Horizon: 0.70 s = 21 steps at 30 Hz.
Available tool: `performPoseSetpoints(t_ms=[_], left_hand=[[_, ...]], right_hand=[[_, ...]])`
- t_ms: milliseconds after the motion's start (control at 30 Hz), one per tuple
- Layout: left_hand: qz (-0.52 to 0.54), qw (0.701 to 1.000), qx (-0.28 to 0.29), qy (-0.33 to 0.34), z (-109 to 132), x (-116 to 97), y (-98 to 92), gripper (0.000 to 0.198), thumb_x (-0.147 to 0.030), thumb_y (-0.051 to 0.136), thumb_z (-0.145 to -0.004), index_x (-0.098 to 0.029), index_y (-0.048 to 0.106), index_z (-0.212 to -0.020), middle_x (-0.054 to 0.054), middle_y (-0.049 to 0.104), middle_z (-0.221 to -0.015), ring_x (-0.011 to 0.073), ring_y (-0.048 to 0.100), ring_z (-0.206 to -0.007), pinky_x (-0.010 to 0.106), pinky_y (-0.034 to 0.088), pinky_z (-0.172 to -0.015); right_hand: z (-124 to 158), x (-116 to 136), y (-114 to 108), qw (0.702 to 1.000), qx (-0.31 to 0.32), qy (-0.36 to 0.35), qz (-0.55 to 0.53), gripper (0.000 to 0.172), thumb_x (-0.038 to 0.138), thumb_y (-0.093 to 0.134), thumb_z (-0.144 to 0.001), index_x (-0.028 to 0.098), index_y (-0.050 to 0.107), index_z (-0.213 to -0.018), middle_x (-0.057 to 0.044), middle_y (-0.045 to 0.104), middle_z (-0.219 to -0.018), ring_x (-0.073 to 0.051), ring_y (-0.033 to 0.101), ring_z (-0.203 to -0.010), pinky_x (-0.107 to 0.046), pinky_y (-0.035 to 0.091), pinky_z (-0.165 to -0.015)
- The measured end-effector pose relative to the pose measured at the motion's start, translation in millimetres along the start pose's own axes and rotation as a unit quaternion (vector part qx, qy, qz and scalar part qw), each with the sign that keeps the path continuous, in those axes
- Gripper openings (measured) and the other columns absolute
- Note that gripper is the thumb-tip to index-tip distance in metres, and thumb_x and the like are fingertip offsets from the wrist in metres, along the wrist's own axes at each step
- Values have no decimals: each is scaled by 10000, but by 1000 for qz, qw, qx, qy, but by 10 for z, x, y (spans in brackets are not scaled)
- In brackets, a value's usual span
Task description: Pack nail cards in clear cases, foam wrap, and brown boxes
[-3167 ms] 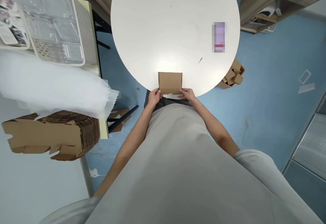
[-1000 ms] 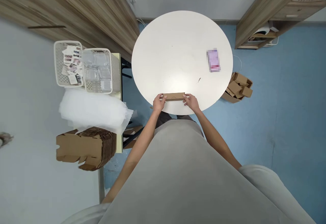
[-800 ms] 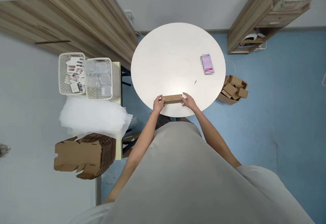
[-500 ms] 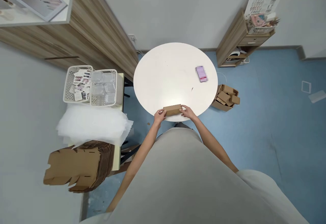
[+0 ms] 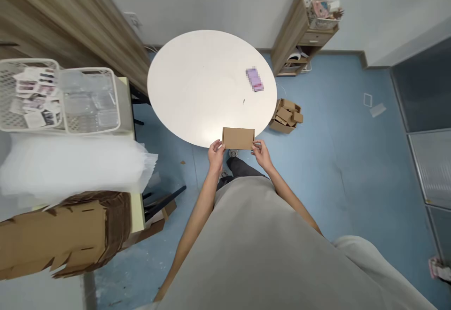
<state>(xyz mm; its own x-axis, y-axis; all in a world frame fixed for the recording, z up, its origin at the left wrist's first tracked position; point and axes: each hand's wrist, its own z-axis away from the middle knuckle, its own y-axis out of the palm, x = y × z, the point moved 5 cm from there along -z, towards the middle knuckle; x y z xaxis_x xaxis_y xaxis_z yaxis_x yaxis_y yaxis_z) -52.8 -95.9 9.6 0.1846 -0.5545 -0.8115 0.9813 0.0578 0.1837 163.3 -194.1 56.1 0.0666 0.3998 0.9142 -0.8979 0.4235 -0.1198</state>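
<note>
Bright, even indoor light puts soft glare on the near part of the white table (image 5: pixel 197 89), while wide-angle distortion bends the edges and the left side blurs.

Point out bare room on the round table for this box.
The table is bare across its left and middle, from the far rim to the box held by the left hand and right hand. Only the purple item sits at its right. The side table is crowded with baskets and foam sheets.
</note>
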Motion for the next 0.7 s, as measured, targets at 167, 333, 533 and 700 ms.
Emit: performPoseSetpoints(t_ms=[167,333,533,700], left_hand=[[-56,997,47,-13,130,-10,239,428,-252,767,-847,-197,684,-1263,194,708,-1460,323,648,-1460,485,581,-1187],[-127,989,71,1,105,-77,567,424,-323,768,-868,-201,698,-1268,176,729,-1429,323,666,-1429,493,609,-1154],[-222,969,105,23,-104,-52,1541,396,-423,731,-942,-197,723,-1267,158,727,-1462,298,751,-1267,489,633,-1106],[-311,941,131,19,-238,185,2686,397,-433,706,-986,-206,727,-1312,154,719,-1500,297,778,-1206,500,623,-1110]], right_hand=[[91,-120,-338,997,-41,35,-54,521,639,801,-868,298,544,-1166,-48,795,-1144,-211,771,-1052,-358,667,-906],[-103,-269,-648,989,-92,78,-87,485,628,790,-901,266,560,-1128,-23,787,-1064,-166,802,-858,-293,661,-791],[-511,-428,-1312,980,-110,128,-107,355,546,766,-964,242,610,-1057,11,761,-956,-133,790,-689,-244,630,-675],[-938,-493,-2279,968,-151,151,-129,353,544,782,-950,249,602,-1024,28,730,-851,-155,791,-702,-273,649,-704]])
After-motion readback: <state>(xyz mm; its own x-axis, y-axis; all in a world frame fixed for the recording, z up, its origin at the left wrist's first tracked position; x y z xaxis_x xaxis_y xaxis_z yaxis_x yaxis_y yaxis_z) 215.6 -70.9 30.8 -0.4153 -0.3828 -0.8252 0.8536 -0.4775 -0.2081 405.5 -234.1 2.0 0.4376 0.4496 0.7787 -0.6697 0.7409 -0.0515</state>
